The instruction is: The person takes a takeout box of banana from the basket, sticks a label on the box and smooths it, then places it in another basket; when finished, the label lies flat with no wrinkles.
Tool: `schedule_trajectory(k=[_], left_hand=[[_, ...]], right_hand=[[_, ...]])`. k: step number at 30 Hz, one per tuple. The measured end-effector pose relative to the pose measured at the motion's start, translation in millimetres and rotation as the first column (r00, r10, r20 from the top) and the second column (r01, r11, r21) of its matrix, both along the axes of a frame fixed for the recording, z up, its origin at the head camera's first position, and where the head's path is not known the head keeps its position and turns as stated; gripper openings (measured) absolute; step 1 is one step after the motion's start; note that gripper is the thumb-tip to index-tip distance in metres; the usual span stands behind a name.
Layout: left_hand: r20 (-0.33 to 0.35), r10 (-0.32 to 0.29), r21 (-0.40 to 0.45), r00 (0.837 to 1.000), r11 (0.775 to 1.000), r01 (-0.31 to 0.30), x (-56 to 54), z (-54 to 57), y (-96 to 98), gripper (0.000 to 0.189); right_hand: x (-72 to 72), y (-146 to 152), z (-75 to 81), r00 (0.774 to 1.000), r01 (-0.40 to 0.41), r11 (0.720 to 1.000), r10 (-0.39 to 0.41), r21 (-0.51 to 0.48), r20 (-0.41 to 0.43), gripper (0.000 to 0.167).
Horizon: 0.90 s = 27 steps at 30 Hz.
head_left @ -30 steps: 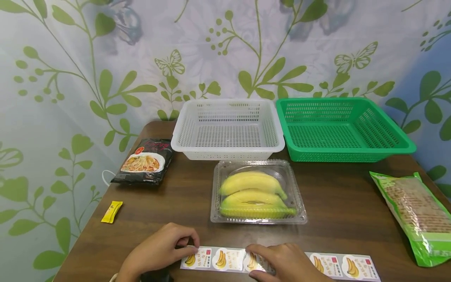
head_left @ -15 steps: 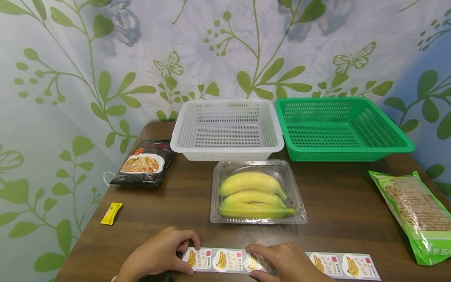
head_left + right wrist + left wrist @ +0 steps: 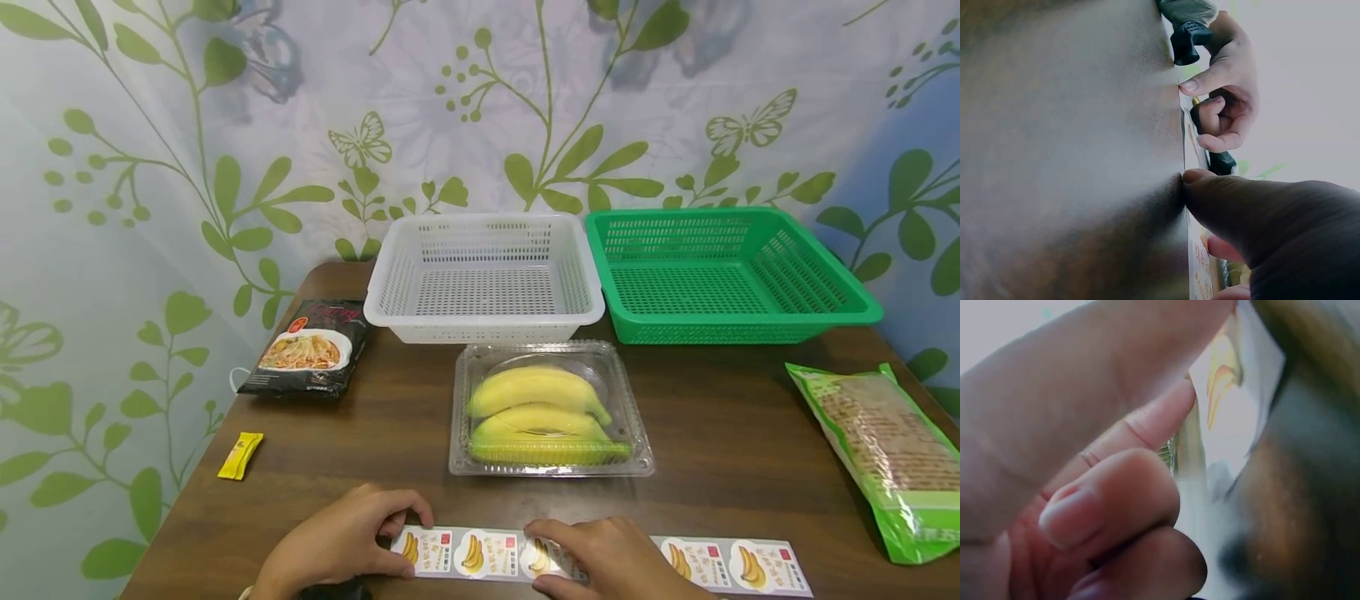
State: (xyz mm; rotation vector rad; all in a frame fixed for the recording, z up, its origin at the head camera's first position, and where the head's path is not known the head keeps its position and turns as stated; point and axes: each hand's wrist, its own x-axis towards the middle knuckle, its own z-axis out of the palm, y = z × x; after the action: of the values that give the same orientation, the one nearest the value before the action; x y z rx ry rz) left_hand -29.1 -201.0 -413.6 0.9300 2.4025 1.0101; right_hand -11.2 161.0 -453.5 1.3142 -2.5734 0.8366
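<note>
A strip of banana stickers (image 3: 487,553) lies along the table's front, printed with bananas and lettering. At its left end my left hand (image 3: 337,533) holds the strip, index finger by the far edge and thumb by the near edge; the other fingers curl in the left wrist view. Farther right, my right hand (image 3: 615,554) covers part of the strip (image 3: 1200,265), thumb and index finger spread across it. The right thumb (image 3: 1216,194) presses at its near edge in the right wrist view. Behind the strip sits a clear lidded box (image 3: 633,408) with bananas (image 3: 532,392) inside.
At the back stand a white basket (image 3: 483,319) and a green basket (image 3: 742,319) side by side. A black food packet (image 3: 307,350) and a small yellow sachet (image 3: 241,455) lie left. A green-edged clear bag (image 3: 885,450) lies right, near the table's edge.
My left thumb has moved from beside the index fingertip toward the strip's near edge, so the two are spread apart. The strip's left end sits slightly farther right. The right hand stays put.
</note>
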Motion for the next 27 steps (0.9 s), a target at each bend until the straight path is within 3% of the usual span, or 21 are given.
schedule_trajectory(k=[8, 15, 19, 27], left_hand=[[0.05, 0.029, -0.001, 0.998, 1.0, -0.029, -1.9, 0.4, 0.1, 0.031], [0.01, 0.013, 0.012, 1.0, 1.0, -0.013, -1.1, -1.4, 1.1, 0.03], [0.025, 0.01, 0.017, 1.0, 1.0, -0.01, -1.0, -0.6, 1.0, 0.029], [0.03, 0.045, 0.054, 0.999, 0.997, -0.047, 0.3, 2.2, 2.0, 0.007]], right_hand=[[-0.8, -1.0, 2.1, 1.0, 0.008, 1.0, -0.008, 0.017, -0.004, 0.04], [-0.3, -0.8, 1.6, 1.0, 0.009, 1.0, -0.009, 0.01, -0.022, 0.04], [-0.4, -0.9, 1.2, 1.0, 0.007, 1.0, -0.007, 0.019, -0.007, 0.04], [-0.1, -1.0, 2.2, 0.999, 0.01, 1.0, -0.011, 0.028, 0.034, 0.039]])
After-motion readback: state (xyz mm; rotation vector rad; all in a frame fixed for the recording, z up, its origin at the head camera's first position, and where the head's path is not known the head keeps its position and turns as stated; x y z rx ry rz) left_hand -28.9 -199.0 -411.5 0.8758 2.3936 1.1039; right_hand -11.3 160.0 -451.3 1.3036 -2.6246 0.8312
